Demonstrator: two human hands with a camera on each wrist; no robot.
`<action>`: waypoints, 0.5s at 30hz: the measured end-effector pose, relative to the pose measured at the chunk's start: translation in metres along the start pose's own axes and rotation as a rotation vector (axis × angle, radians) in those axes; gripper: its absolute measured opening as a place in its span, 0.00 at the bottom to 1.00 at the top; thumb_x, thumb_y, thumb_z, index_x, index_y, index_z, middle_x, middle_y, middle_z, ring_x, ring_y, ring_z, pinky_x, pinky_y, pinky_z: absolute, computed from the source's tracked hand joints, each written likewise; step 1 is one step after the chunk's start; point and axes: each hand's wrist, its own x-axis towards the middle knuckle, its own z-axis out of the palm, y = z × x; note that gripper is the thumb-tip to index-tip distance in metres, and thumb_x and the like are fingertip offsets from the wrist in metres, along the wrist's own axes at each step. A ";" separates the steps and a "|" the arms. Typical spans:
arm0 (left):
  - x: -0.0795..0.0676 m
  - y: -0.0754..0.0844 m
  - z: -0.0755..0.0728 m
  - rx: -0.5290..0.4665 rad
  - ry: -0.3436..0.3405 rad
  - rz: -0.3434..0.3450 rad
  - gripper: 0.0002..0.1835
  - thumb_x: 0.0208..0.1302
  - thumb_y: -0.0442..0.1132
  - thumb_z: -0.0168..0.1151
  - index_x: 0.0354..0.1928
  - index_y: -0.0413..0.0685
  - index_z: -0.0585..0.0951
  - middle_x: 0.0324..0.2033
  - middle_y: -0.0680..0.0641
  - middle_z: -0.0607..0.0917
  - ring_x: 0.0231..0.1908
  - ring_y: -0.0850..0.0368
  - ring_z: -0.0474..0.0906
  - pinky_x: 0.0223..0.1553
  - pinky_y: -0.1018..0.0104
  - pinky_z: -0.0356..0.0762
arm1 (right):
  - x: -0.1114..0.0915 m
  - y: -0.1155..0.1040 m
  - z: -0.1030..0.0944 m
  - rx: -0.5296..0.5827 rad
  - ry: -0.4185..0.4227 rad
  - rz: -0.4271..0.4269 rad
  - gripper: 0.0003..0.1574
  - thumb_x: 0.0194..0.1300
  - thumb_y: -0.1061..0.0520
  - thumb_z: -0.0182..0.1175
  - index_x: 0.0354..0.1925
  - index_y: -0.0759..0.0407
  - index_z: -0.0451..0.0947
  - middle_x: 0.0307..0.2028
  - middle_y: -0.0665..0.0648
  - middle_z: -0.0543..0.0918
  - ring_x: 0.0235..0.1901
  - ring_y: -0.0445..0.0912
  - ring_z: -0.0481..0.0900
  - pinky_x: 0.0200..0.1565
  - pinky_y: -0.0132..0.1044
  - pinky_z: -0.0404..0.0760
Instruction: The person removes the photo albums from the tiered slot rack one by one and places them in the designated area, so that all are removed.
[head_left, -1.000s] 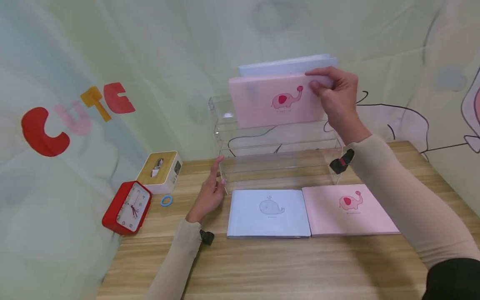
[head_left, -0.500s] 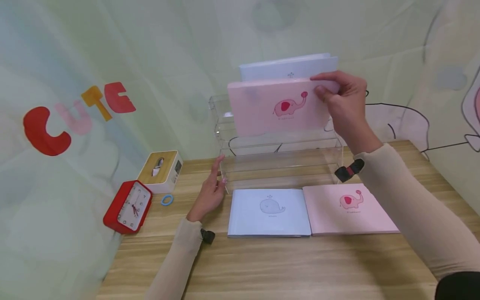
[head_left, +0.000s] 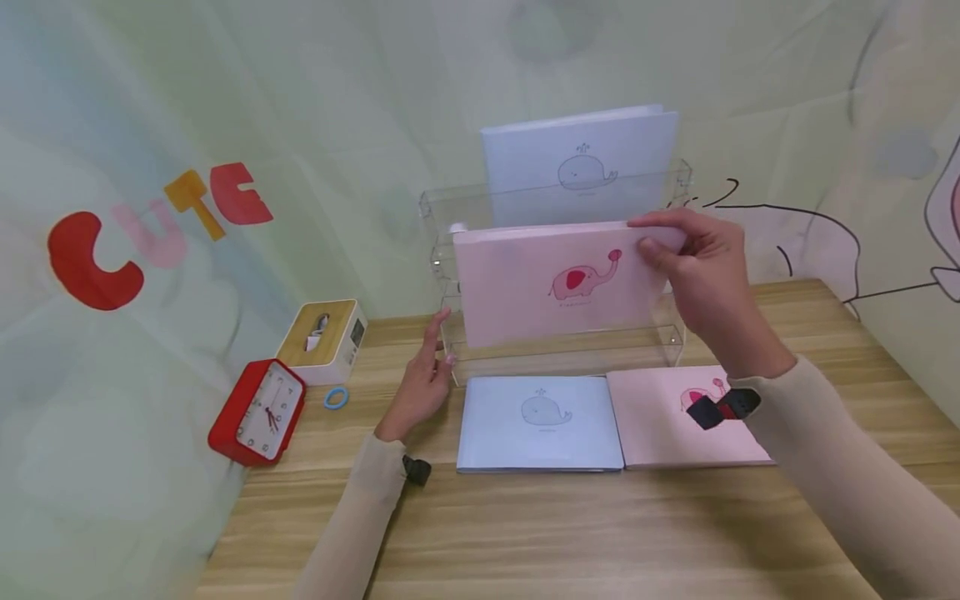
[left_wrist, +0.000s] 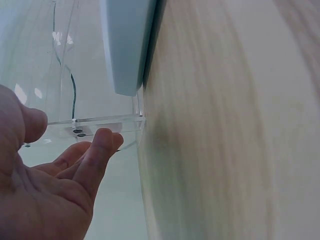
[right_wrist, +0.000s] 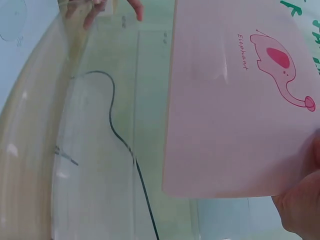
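My right hand (head_left: 708,258) pinches the top right corner of a pink book (head_left: 525,287) with an elephant drawing, thumb in front. It holds the book nearly upright in front of a clear stepped acrylic rack (head_left: 555,363), overlapping the middle tiers. My left hand (head_left: 420,387) is at the rack's left side, thumb at the front edge and fingers along the outside of the panel (left_wrist: 95,120). Behind, a light blue whale book (head_left: 517,167) stands in the top tier. The elephant print also shows on the pink book (right_wrist: 225,125) in the right wrist view.
A second blue whale book (head_left: 495,425) and a second pink elephant book (head_left: 652,425) lie flat side by side before the rack. To the left are a red alarm clock (head_left: 258,412), a wood-topped white box (head_left: 322,342) and a blue ring (head_left: 336,398).
My right hand has brought the pink book down and toward me from the upper part of the rack, uncovering the whale on the blue book behind. My left hand has stayed at the rack's side.
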 end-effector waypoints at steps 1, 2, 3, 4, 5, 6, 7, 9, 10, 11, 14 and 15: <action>0.000 0.000 0.000 0.002 0.000 0.001 0.42 0.83 0.33 0.49 0.86 0.74 0.44 0.80 0.34 0.67 0.69 0.31 0.77 0.59 0.34 0.81 | -0.004 0.001 0.000 -0.024 -0.008 0.011 0.17 0.74 0.61 0.67 0.58 0.57 0.89 0.53 0.48 0.90 0.51 0.45 0.88 0.47 0.29 0.89; 0.000 0.000 0.000 0.003 0.000 0.004 0.43 0.83 0.33 0.49 0.86 0.74 0.44 0.82 0.36 0.64 0.69 0.31 0.76 0.60 0.33 0.81 | -0.009 0.001 -0.001 -0.051 -0.014 0.021 0.17 0.74 0.60 0.67 0.59 0.55 0.89 0.53 0.47 0.90 0.51 0.44 0.89 0.48 0.29 0.89; 0.000 0.000 0.000 0.003 0.001 0.005 0.43 0.82 0.32 0.50 0.86 0.74 0.44 0.83 0.37 0.63 0.69 0.31 0.76 0.60 0.33 0.81 | -0.013 0.002 -0.001 -0.070 -0.021 0.030 0.17 0.75 0.60 0.67 0.59 0.54 0.89 0.53 0.46 0.90 0.51 0.44 0.89 0.48 0.29 0.88; 0.000 0.001 0.000 0.003 0.001 0.004 0.43 0.82 0.32 0.50 0.86 0.74 0.44 0.83 0.37 0.63 0.69 0.31 0.77 0.60 0.33 0.81 | -0.017 0.003 -0.001 -0.096 -0.024 0.038 0.18 0.75 0.59 0.66 0.60 0.53 0.89 0.53 0.45 0.90 0.51 0.43 0.89 0.48 0.29 0.88; 0.000 0.000 0.000 0.005 0.000 0.004 0.43 0.82 0.32 0.50 0.86 0.74 0.44 0.82 0.37 0.64 0.69 0.31 0.77 0.59 0.33 0.81 | -0.021 0.004 -0.001 -0.106 -0.029 0.050 0.18 0.75 0.59 0.66 0.60 0.52 0.89 0.53 0.44 0.90 0.51 0.43 0.89 0.48 0.29 0.88; 0.001 0.000 0.000 0.007 -0.001 0.003 0.44 0.82 0.32 0.50 0.86 0.74 0.44 0.82 0.36 0.65 0.69 0.32 0.77 0.59 0.34 0.81 | -0.025 0.005 -0.001 -0.116 -0.032 0.060 0.18 0.76 0.59 0.66 0.60 0.50 0.89 0.52 0.43 0.90 0.51 0.42 0.89 0.48 0.29 0.88; 0.001 0.000 0.000 0.008 -0.002 0.002 0.44 0.82 0.32 0.50 0.86 0.74 0.44 0.81 0.35 0.66 0.69 0.32 0.77 0.59 0.34 0.81 | -0.029 0.006 -0.002 -0.118 -0.037 0.072 0.18 0.76 0.59 0.66 0.61 0.50 0.89 0.52 0.43 0.90 0.51 0.42 0.89 0.48 0.29 0.88; 0.000 0.001 -0.001 0.009 -0.006 -0.002 0.43 0.82 0.32 0.50 0.86 0.74 0.43 0.79 0.33 0.69 0.69 0.33 0.78 0.58 0.35 0.82 | -0.035 0.008 -0.002 -0.124 -0.049 0.093 0.19 0.76 0.59 0.65 0.62 0.51 0.88 0.52 0.42 0.89 0.51 0.42 0.89 0.49 0.30 0.88; 0.000 0.001 -0.001 0.012 -0.007 -0.003 0.43 0.82 0.32 0.49 0.86 0.73 0.43 0.78 0.33 0.69 0.69 0.33 0.78 0.58 0.36 0.82 | -0.038 0.008 -0.002 -0.129 -0.052 0.107 0.19 0.77 0.59 0.65 0.62 0.50 0.88 0.52 0.41 0.89 0.51 0.41 0.89 0.49 0.30 0.88; 0.000 0.001 -0.001 0.012 -0.010 -0.006 0.43 0.82 0.33 0.49 0.86 0.74 0.43 0.78 0.33 0.69 0.69 0.34 0.78 0.58 0.36 0.82 | -0.041 0.009 -0.002 -0.129 -0.060 0.119 0.19 0.77 0.59 0.64 0.62 0.50 0.88 0.52 0.41 0.89 0.51 0.41 0.89 0.49 0.30 0.88; 0.000 0.001 -0.002 0.010 -0.015 -0.012 0.42 0.83 0.34 0.49 0.86 0.74 0.43 0.78 0.32 0.70 0.69 0.33 0.77 0.59 0.35 0.82 | -0.049 0.010 -0.003 -0.153 -0.079 0.154 0.19 0.78 0.58 0.64 0.63 0.51 0.87 0.52 0.41 0.88 0.51 0.40 0.89 0.50 0.31 0.88; 0.000 0.001 -0.002 0.008 -0.017 -0.016 0.42 0.83 0.34 0.48 0.86 0.75 0.43 0.78 0.32 0.69 0.70 0.33 0.77 0.59 0.34 0.81 | -0.052 0.011 -0.004 -0.164 -0.082 0.168 0.19 0.78 0.57 0.64 0.63 0.50 0.87 0.51 0.40 0.88 0.51 0.40 0.89 0.50 0.31 0.88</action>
